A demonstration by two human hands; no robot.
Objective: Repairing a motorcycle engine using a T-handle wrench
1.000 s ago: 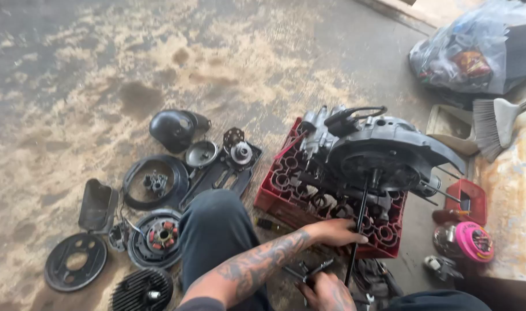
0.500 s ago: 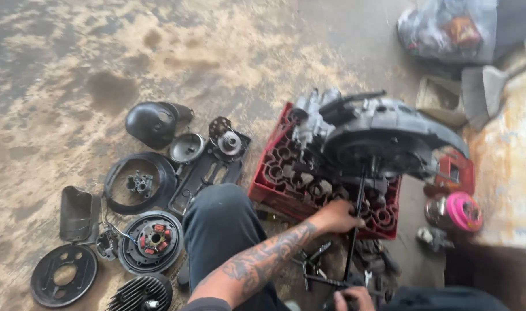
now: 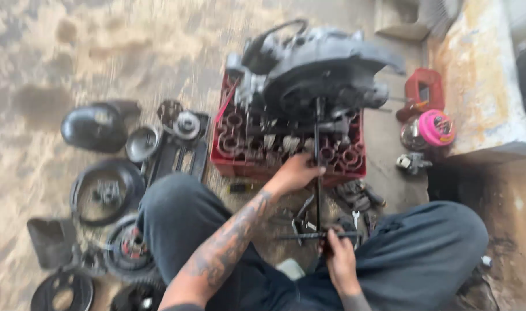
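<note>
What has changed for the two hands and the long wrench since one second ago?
The right hand closed on the T-handle of the long wrench; the left hand moved up the shaft. The engine stays on the red crate.

The grey metal engine block sits on the red plastic crate; left of the crate lie round black covers, right of it a pink-lidded jar.
</note>
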